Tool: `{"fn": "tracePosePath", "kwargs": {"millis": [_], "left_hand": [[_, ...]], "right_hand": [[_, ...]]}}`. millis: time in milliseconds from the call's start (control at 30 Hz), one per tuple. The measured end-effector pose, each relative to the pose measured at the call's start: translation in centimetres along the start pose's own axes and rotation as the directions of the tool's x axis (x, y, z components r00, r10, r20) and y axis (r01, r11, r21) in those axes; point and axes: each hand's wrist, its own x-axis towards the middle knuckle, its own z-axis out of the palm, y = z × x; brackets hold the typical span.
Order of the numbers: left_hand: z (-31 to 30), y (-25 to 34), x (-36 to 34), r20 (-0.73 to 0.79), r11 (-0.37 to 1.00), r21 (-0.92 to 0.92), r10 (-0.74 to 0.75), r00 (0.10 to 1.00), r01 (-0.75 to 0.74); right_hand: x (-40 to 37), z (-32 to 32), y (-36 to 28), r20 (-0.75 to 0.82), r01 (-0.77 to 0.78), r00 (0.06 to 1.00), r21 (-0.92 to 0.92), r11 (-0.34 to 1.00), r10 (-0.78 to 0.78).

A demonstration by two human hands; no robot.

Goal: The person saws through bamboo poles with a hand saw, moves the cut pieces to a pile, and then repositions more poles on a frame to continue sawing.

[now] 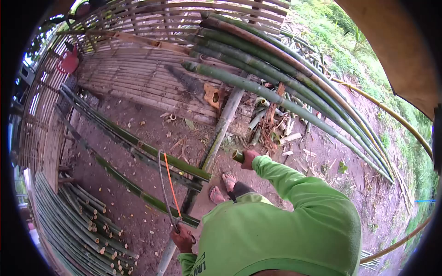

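Here's the bow saw (171, 185), held by its near end, the left hand (184, 238) curled tight around it. Over to the right hand (249, 159), closed on a bamboo piece (238, 156), cut end poking out on the left-hand side. Between the hands, a long green pole (184, 166) ends near a slanting support pole (225, 122). Left of the left hand, stacked thin bamboo (62, 211); beyond the right, thick green poles (276, 97); ahead of both, a slatted platform (124, 78).
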Motion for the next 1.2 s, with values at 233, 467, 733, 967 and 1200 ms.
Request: {"fn": "tracePosePath", "kwargs": {"millis": [233, 467, 733, 967, 1200], "left_hand": [[0.7, 3.1, 1.2, 0.034, 0.992, 0.124, 0.033, 0.999, -0.037], [3.6, 3.4, 2.6, 0.088, 0.993, 0.104, 0.038, 0.995, -0.047], [3.3, 3.7, 2.0, 0.191, 0.991, 0.125, 0.018, 0.981, -0.042], [1.6, 2.5, 1.6, 0.240, 0.938, 0.294, 0.117, 0.964, -0.187], [2.9, 1.9, 3.9, 0.185, 0.958, 0.268, 0.057, 0.981, -0.106]], "right_hand": [[1.1, -15.3, 8.9, -0.124, -0.116, 0.990, -0.383, 0.916, 0.073], [-2.2, -40.6, 7.4, -0.792, -0.339, 0.395, -0.597, 0.727, -0.466], [-0.4, -26.8, 12.6, -0.772, -0.383, 0.609, -0.084, 0.920, 0.183], [-1.4, 8.3, 16.5, 0.260, -0.323, 0.895, -0.179, 0.929, 0.361], [-3.7, 12.9, 16.4, 0.282, -0.233, 0.942, 0.158, 0.960, 0.182]]}}
